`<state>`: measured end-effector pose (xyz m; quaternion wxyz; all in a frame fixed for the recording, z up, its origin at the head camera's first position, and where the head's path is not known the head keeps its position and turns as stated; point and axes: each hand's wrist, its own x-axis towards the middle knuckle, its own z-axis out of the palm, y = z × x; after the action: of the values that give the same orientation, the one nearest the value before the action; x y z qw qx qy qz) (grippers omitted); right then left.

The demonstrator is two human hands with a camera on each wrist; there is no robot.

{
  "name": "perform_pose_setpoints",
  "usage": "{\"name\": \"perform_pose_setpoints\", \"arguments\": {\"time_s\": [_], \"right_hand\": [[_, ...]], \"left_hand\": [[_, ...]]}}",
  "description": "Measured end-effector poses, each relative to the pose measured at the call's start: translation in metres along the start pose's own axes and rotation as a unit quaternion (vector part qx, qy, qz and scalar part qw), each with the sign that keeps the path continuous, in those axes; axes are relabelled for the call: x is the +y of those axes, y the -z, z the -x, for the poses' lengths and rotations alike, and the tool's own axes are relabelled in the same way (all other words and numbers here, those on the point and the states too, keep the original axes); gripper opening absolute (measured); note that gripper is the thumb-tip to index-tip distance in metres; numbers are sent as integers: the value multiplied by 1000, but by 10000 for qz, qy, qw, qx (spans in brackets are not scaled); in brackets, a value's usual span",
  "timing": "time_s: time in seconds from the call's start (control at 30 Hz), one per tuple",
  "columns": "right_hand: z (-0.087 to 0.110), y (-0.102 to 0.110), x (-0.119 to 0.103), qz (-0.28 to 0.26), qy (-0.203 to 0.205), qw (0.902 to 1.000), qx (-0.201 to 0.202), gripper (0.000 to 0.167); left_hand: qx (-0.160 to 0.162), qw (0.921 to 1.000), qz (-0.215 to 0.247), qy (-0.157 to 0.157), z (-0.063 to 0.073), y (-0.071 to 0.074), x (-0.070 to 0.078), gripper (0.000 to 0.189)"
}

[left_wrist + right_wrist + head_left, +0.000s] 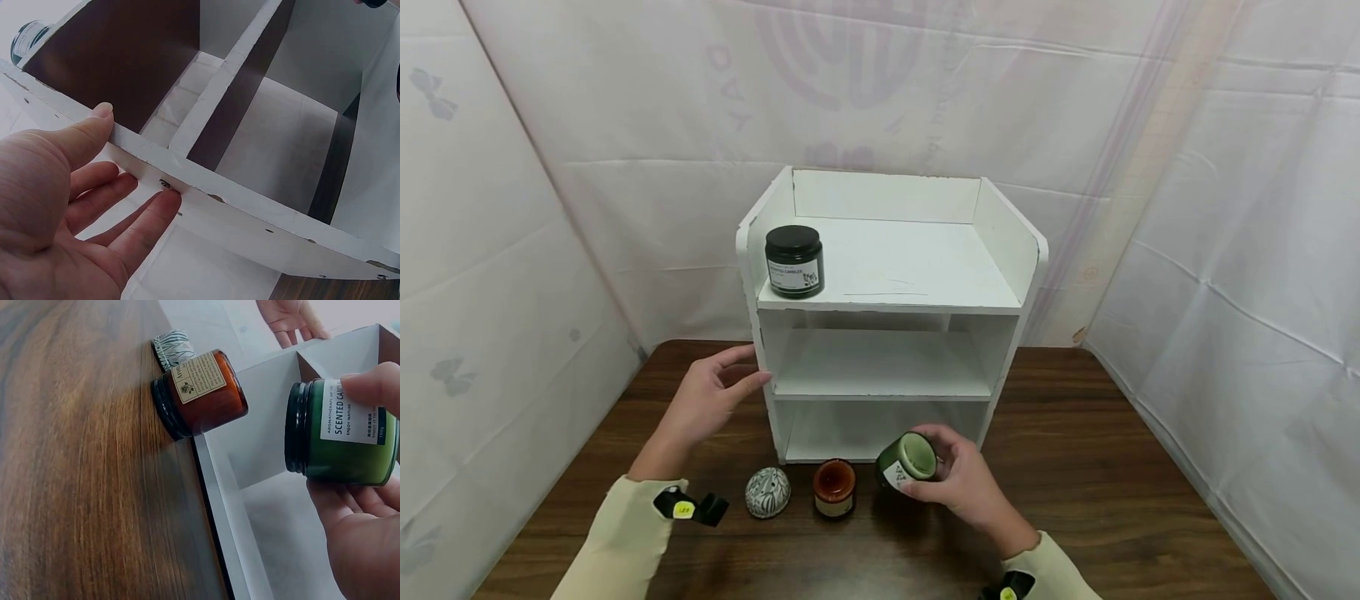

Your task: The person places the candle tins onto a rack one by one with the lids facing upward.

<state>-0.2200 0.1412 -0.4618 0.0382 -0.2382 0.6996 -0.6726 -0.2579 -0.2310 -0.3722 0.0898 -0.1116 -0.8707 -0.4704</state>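
The head view shows both forearms reaching forward in cream sleeves (625,537). The left hand (703,398) is loosely spread at the outer side of a white-painted, three-level wooden shelf unit (910,260), its thumb at the front edge and its slightly bent fingers along the outer face. The right hand (961,482) pinches a green glass candle jar (906,460) between its thumb, which lies over the label, and the fingers on the opposite side.

The jar is tilted and turned upside down, black lid lowermost, held off the table in front of the unit's lowest level. Its white label reads "SCENTED CAND" before the thumb covers the rest, and the pale green base faces up.

Just left of the right hand, an amber glass jar (834,490) with a cream label stands on its black lid. Farther left, below the left hand, sits a small round container with a dark-and-white leafy pattern (767,493). Above and right of the left hand, a dark jar with a black lid and white label (794,262) stands upright on the top level.

Beneath both hands lies a brown wood-grain table (1090,483); creased white sheeting (647,125) with faint prints hangs beyond them and on both sides.
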Motion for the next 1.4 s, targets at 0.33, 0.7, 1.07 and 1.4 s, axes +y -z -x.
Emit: {"name": "perform_pose_setpoints", "arguments": {"time_s": [0.33, 0.7, 1.07, 1.4], "right_hand": [[-1, 0, 0, 6, -68, 9999, -113, 66], [-2, 5, -10, 428, -20, 9988, -219, 65], [-2, 4, -8, 244, 5, 9989, -400, 67], [-1, 1, -6, -22, 50, 9992, -402, 65]], "left_hand": [[-12, 10000, 13, 14, 0, 0, 0, 58], [18, 10000, -19, 51, 1, 1, -1, 57], [-17, 10000, 14, 23, 1, 1, 0, 58], [-26, 10000, 18, -9, 0, 1, 0, 57]]}}
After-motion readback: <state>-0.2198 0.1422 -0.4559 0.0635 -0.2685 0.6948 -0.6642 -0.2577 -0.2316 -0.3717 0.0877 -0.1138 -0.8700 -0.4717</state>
